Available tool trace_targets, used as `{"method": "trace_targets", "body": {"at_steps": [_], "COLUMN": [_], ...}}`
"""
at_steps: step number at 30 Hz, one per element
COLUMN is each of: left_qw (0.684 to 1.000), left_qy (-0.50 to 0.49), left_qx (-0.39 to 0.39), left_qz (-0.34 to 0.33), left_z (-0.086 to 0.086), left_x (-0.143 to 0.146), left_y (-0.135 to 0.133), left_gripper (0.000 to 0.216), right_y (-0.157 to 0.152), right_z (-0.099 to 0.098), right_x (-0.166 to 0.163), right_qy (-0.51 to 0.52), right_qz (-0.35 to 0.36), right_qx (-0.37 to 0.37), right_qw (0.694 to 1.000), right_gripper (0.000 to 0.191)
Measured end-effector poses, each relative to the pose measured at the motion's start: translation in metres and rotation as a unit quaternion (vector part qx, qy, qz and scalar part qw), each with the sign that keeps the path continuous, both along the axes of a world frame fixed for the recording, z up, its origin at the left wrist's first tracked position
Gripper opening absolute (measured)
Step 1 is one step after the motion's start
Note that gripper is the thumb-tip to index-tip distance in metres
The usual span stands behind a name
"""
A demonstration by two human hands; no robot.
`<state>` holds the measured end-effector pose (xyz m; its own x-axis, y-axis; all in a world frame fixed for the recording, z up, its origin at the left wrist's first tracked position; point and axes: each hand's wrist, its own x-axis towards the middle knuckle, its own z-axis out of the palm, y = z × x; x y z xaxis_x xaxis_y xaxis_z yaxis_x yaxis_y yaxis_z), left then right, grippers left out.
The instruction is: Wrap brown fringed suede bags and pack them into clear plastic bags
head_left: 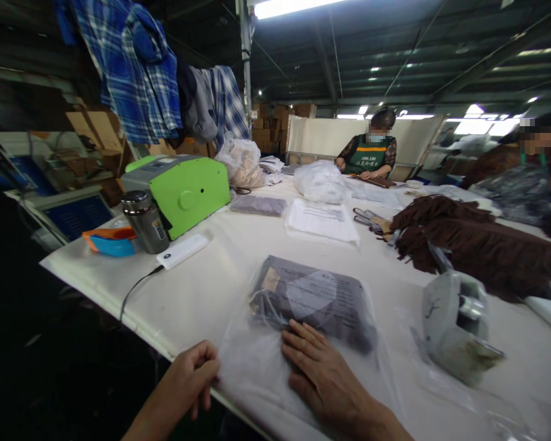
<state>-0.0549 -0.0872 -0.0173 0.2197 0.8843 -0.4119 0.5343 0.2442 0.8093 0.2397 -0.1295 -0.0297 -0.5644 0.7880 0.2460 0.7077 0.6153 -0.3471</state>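
A folded grey garment sealed in a clear plastic bag [314, 299] lies on the white table [202, 288] in front of me. My right hand [319, 370] rests flat on the near end of the bag, fingers stretched out over the plastic. My left hand [193, 375] sits at the table's near edge with its fingers curled, pinching the open end of the bag [239, 367].
A grey tape dispenser [454, 324] stands to the right. Brown fringed garments [477, 242], papers [321, 220] and scissors [367, 217] lie beyond. A green machine [183, 190], steel flask [146, 220] and white power bank [182, 251] are at left. Two people work at the far side.
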Motion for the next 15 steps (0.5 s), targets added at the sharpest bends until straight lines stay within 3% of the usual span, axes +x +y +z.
{"method": "trace_targets", "body": {"at_steps": [4,6,8,10,12,15], "left_qw": [0.999,0.998,0.990,0.971,0.940,0.888], "left_qy": [-0.008,0.046,0.090,0.097,0.087,0.119], "left_qx": [-0.024,0.012,0.100,0.219,0.323,0.391], "left_qz": [0.027,0.038,0.039,0.011,-0.068,-0.211], "left_z": [-0.010,-0.008,-0.001,0.008,0.013,0.001], "left_x": [-0.024,-0.036,-0.034,-0.014,0.020,0.067], "left_y": [-0.011,-0.015,-0.014,-0.008,0.003,0.021], "left_gripper": [0.021,0.022,0.022,0.024,0.025,0.020], "right_y": [0.000,0.000,-0.002,-0.005,-0.007,-0.005], "right_z": [0.000,0.002,0.005,0.008,0.010,0.005], "right_x": [0.000,0.001,0.002,0.001,-0.002,-0.006], "right_qy": [0.021,0.021,0.013,0.005,0.005,0.021], "right_qz": [0.007,0.009,0.018,0.035,0.049,0.042], "right_qx": [-0.003,-0.004,0.003,0.017,0.026,0.029], "right_qw": [1.000,1.000,1.000,0.999,0.998,0.998], "right_gripper": [0.044,0.044,0.044,0.042,0.041,0.043]}}
